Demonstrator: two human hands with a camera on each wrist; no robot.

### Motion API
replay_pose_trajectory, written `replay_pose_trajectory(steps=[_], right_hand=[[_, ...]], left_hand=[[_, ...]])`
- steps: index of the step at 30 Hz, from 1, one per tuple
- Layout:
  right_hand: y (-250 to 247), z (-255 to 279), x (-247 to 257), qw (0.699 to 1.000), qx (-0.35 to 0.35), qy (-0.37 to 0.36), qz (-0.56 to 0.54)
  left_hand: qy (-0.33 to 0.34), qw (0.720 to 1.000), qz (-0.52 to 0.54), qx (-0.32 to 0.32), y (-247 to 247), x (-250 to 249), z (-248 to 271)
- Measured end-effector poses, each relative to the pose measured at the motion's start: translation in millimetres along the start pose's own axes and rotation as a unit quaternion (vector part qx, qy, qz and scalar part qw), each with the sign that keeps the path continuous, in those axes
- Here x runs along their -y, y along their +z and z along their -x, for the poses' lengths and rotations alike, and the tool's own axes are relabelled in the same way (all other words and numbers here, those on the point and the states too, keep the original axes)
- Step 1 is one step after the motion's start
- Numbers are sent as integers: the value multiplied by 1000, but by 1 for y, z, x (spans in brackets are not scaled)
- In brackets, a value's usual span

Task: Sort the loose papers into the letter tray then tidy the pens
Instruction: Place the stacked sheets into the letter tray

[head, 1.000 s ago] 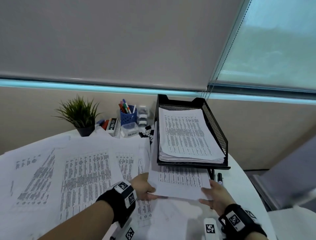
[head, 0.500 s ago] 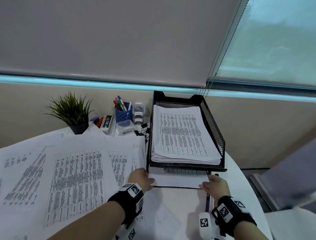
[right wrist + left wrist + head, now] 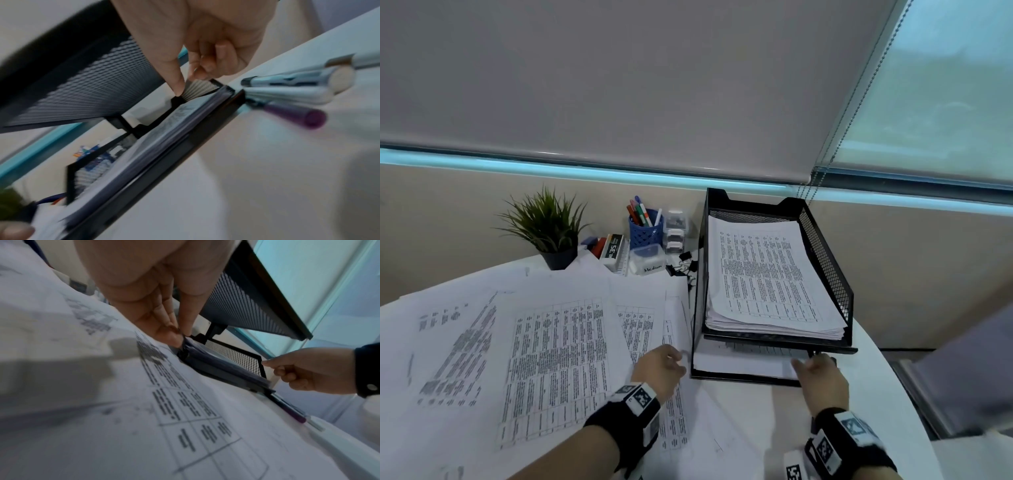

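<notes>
Since a second ago, the white printed stack (image 3: 743, 363) is sliding fully into the black mesh letter tray's (image 3: 825, 270) lower tier. Left hand (image 3: 164, 324) is pinching its near-left corner. Right hand (image 3: 197, 53), forefinger extended, others curled, is nudging; loose pens (image 3: 287, 94) alongside risk rolling.

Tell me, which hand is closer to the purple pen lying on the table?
Right. The right hand hovers at the letter tray's front right corner, just above the purple pen. The left hand is at the tray's front left corner.
</notes>
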State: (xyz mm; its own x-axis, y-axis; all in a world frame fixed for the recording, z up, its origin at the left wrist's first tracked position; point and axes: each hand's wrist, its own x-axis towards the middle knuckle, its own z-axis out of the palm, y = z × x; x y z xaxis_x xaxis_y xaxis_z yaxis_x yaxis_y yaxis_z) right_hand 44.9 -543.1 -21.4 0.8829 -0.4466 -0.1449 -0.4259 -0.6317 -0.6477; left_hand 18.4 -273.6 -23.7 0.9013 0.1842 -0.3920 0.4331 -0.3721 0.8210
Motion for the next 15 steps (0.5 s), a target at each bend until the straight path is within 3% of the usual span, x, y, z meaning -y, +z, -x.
replay_pose_trajectory(steps=[7, 11, 15], right_hand=[[39, 65, 60, 982, 121, -123, -74], [69, 93, 92, 950, 276, -104, -101], [103, 111, 109, 941, 323, -65, -81]], left_hand=[[38, 990, -117, -72, -75, 36, 7], [8, 976, -183, -114, -130, 57, -6], [-85, 964, -199, -153, -174, 81, -16]])
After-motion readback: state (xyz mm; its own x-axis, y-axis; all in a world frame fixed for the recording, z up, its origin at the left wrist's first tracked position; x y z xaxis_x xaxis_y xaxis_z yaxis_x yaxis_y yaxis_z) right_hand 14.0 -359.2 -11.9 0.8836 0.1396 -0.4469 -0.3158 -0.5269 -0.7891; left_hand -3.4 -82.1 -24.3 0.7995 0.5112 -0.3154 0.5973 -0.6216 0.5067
